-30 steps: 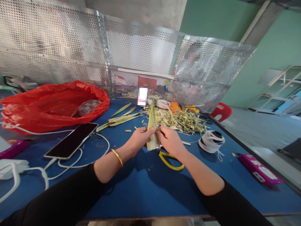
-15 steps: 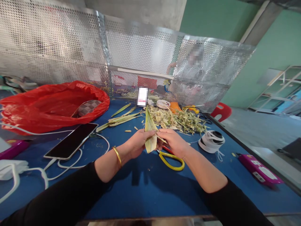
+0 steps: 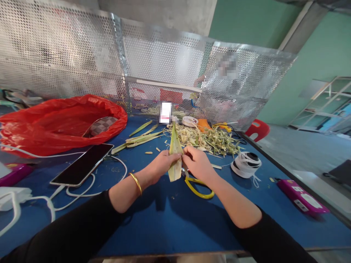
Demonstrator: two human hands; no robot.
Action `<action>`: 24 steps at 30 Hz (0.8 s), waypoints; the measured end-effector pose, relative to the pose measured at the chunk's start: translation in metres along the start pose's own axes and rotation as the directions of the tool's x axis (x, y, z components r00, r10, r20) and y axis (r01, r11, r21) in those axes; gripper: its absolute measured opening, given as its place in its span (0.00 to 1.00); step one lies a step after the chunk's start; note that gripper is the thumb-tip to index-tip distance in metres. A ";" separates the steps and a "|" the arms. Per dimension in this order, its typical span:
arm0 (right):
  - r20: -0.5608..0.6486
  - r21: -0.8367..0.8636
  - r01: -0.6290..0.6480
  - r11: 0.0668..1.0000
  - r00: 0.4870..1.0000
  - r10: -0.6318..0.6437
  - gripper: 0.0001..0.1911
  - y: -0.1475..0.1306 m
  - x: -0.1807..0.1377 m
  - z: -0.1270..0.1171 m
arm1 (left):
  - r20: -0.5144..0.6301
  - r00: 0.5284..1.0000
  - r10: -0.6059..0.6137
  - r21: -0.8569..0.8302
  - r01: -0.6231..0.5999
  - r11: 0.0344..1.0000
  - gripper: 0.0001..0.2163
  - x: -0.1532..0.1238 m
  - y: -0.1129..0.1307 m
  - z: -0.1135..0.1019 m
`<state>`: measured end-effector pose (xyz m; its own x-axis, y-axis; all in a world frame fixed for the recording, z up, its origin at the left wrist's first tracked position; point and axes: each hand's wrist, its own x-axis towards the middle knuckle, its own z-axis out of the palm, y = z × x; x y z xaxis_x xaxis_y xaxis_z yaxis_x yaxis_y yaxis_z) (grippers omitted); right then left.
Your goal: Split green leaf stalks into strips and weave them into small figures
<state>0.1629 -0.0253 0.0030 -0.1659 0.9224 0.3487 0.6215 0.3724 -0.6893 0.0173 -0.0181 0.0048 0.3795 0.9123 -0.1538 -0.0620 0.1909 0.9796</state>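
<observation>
My left hand (image 3: 161,164) is closed on a long pale yellow-green leaf (image 3: 174,144), its thumb lying across the face. The leaf stands pointed end up, with its broad cut end below the thumb. At the leaf's right edge, the closed fingers of my right hand (image 3: 197,160) pinch it; the exact contact is partly hidden. Below the right hand, scissors with a yellow handle (image 3: 199,194) lie on the blue table (image 3: 170,230), partly covered by the hand. Behind both hands spreads a pile of leaf trimmings (image 3: 216,140). Several uncut leaves (image 3: 142,138) lie to its left.
On the left are a red plastic bag (image 3: 63,124), a phone (image 3: 82,164) and white cables (image 3: 52,199). A white roll of cord (image 3: 246,165) and a purple packet (image 3: 303,197) sit right. Behind the table rises a perforated metal screen (image 3: 164,54), with a person beyond.
My right fingers have curled in tighter at the leaf's edge, and the pale piece that stuck out beneath them no longer shows there. My left hand keeps its hold.
</observation>
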 end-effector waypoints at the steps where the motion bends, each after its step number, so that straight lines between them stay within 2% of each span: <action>1: -0.031 -0.061 0.045 0.997 0.998 -0.047 0.08 0.001 -0.001 0.002 | -0.009 1.000 -0.004 0.011 0.004 1.000 0.09 0.000 0.000 0.000; 3: -0.050 -0.109 0.093 0.990 0.994 -0.099 0.07 0.001 -0.001 0.005 | -0.008 1.000 -0.017 0.006 0.017 1.000 0.08 0.000 0.000 0.000; 6: -0.045 -0.107 0.086 0.990 0.995 -0.092 0.10 0.001 -0.002 0.006 | -0.021 1.000 -0.022 -0.009 0.021 1.000 0.07 0.002 -0.001 -0.002; 12: -0.007 -0.155 0.115 0.981 0.993 -0.117 0.12 0.000 -0.002 0.006 | -0.141 0.982 0.125 0.019 -0.124 0.992 0.09 0.007 -0.007 -0.005; 19: 0.009 -0.282 0.114 0.953 0.993 -0.116 0.16 0.002 0.000 0.005 | -0.071 0.992 0.103 0.023 -0.101 0.995 0.07 0.006 -0.012 -0.001; 22: 0.039 -0.202 0.074 0.977 0.997 -0.067 0.17 0.003 0.002 0.003 | -0.031 0.997 0.071 -0.040 -0.072 0.997 0.07 0.004 -0.009 0.001; 24: 0.104 -0.008 -0.007 1.000 0.995 0.008 0.17 0.003 0.002 0.001 | 0.033 0.998 0.047 -0.095 -0.044 0.995 0.09 0.002 -0.006 0.001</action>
<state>0.1634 -0.0221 0.0016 -0.2394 0.9311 0.2752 0.6291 0.3647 -0.6865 0.0194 -0.0176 -0.0007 0.4066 0.9078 -0.1030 -0.1661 0.1844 0.9687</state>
